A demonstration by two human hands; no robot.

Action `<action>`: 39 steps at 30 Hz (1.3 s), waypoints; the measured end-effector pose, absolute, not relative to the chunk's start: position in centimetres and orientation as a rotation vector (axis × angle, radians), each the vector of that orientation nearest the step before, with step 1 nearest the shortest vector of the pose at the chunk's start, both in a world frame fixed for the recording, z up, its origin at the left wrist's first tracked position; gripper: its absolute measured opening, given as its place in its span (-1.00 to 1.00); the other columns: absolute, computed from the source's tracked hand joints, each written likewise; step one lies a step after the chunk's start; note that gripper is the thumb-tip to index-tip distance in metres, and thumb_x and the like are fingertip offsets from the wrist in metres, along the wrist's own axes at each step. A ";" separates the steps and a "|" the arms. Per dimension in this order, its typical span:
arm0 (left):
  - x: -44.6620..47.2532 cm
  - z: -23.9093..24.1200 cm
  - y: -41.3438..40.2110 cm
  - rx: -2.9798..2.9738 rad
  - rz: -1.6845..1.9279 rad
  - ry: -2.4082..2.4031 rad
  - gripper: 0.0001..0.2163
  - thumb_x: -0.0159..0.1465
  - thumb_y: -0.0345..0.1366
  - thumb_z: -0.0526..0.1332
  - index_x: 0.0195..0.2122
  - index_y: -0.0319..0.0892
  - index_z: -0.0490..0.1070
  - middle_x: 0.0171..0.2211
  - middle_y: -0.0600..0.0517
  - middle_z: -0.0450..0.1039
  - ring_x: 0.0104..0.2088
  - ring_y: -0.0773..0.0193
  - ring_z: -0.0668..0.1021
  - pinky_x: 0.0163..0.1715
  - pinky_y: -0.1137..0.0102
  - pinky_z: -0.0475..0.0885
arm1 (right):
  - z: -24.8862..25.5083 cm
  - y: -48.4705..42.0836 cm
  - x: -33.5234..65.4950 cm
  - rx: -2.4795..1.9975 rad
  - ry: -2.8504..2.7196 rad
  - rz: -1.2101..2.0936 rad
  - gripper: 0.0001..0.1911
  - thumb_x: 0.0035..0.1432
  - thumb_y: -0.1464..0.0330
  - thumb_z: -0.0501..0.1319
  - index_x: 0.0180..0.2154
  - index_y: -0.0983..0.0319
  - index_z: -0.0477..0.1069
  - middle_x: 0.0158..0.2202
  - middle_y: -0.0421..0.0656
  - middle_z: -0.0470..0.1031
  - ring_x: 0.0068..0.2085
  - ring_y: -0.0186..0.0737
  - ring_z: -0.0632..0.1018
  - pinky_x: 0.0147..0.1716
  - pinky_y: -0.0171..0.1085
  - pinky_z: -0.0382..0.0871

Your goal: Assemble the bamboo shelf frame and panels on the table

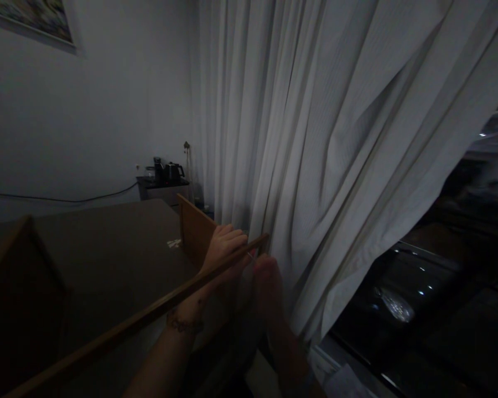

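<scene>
A long wooden rail [120, 331] runs slantwise from the lower left up to the white curtain [336, 166]. My left hand [226, 246] reaches over the rail near its far end, fingers curled around it. A bracelet shows on that wrist. My right hand [265, 279] is just below the rail's tip, in deep shadow, with its fingertips pinched together at a small pale glint [250, 255] that is too small to name. The two hands nearly touch, right against the curtain folds.
A brown tabletop [108, 254] with a small white scrap [174, 242] lies to the left, with an upright wooden panel [195, 232] at its edge. A kettle [173, 172] stands on a low cabinet by the wall. At right is a dark window [440, 276].
</scene>
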State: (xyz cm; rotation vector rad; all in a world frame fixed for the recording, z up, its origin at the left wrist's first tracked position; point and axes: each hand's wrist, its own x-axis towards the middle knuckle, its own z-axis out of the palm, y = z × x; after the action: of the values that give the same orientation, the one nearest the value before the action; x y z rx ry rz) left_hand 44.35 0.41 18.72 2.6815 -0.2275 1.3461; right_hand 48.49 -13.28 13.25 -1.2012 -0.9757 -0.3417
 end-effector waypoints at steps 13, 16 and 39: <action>44.3 18.8 0.4 2.659 1.364 -0.241 -0.67 0.30 -0.09 0.05 -0.55 -0.14 0.22 -0.52 0.03 0.33 -0.39 0.20 0.33 -0.33 0.27 0.15 | 13.6 -13.0 46.9 -1.168 -0.851 -0.327 -0.57 0.32 -0.05 -0.01 -0.35 0.15 0.25 -0.45 -0.24 0.29 -0.46 -0.30 0.35 -0.52 -0.34 0.22; 44.4 18.8 0.4 2.660 1.377 -0.242 -0.68 0.30 -0.09 0.06 -0.54 -0.14 0.24 -0.53 0.03 0.32 -0.40 0.20 0.34 -0.34 0.27 0.14 | 13.7 -13.4 47.0 -1.197 -0.853 -0.295 -0.57 0.32 -0.05 0.01 -0.33 0.15 0.29 -0.47 -0.24 0.31 -0.47 -0.30 0.36 -0.50 -0.34 0.26; 44.3 19.1 0.1 2.602 1.352 -0.255 -0.64 0.31 -0.08 0.03 -0.57 -0.16 0.22 -0.56 0.06 0.28 -0.44 0.25 0.31 -0.35 0.30 0.12 | 18.6 -16.4 53.5 -1.198 -1.667 -0.406 -0.84 0.22 0.15 0.28 -0.26 0.07 0.51 -0.29 -0.19 0.46 -0.17 -0.18 0.39 -0.14 -0.16 0.25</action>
State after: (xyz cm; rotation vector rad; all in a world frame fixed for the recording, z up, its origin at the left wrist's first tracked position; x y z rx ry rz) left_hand 44.26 0.13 19.13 2.6015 -0.2552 1.3523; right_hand 53.48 -16.38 18.60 -1.1977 -1.6673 -0.4058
